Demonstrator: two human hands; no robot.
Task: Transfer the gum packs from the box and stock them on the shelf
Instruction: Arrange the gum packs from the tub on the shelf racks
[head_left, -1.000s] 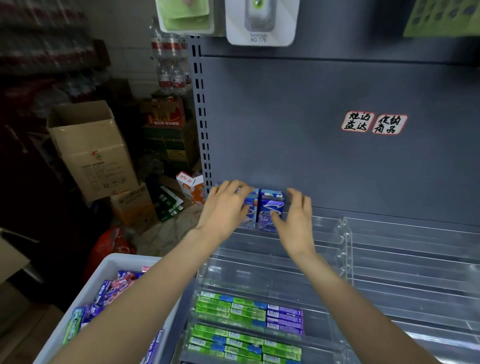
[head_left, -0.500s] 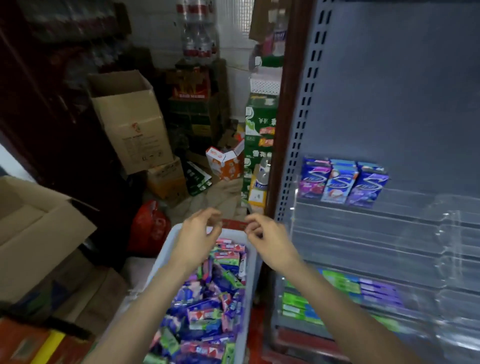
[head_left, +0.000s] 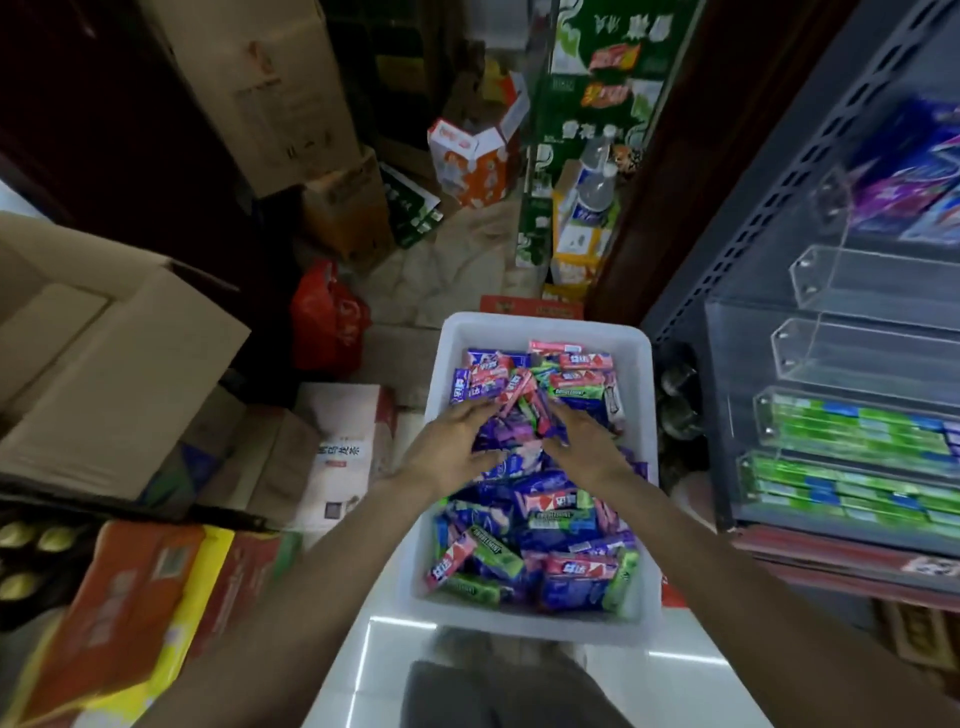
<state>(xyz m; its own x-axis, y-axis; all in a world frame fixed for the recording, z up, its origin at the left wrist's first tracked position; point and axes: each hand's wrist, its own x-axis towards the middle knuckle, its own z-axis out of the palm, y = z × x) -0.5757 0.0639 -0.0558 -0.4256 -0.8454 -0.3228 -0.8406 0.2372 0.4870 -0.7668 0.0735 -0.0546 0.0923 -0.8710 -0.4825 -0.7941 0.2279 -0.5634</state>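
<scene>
The box (head_left: 540, 332) looks like smooth white plastic with a faint sheen. The gum packs (head_left: 545, 499) in it have glossy printed wrappers. Right of the box, the shelf (head_left: 727, 270) is matt grey perforated metal, and its dividers (head_left: 831, 280) are clear, shiny plastic. Left of the box, the cartons (head_left: 119, 374) are matt brown cardboard. Behind the box, a red bag (head_left: 327, 322) looks like thin, crinkled, glossy plastic. The floor (head_left: 675, 680) below the box is polished and reflective.
</scene>
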